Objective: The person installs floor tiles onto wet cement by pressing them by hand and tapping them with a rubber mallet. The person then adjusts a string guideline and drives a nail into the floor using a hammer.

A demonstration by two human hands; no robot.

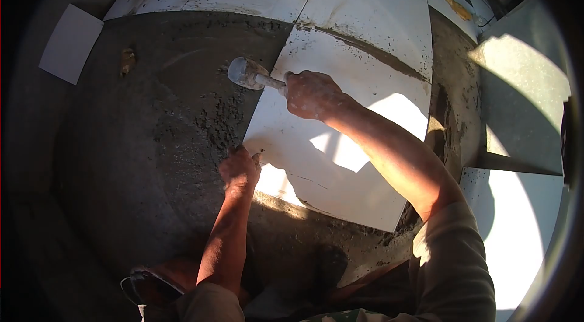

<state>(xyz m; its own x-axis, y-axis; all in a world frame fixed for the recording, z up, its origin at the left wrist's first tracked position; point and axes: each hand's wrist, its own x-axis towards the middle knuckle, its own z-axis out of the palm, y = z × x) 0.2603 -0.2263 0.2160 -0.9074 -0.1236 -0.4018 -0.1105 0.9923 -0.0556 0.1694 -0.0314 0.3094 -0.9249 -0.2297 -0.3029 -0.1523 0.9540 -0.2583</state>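
My right hand (313,95) is closed around the handle of a mallet (246,72) with a pale, rounded head. The mallet points left, its head over the wet mortar (201,91) beside a large white floor tile (292,130). My right forearm crosses above this tile. At the tile's near left edge, my left hand (240,170) grips with curled fingers, the thumb by the top face. The fingertips at the underside are hidden. Sunlight and shadow patches fall on the tile.
More white tiles (365,8) lie along the far side, smeared with mortar. A small white tile piece (71,44) is at the far left. Other sheets or tiles (511,218) are at the right. A bucket-like container (152,285) stands near my left arm.
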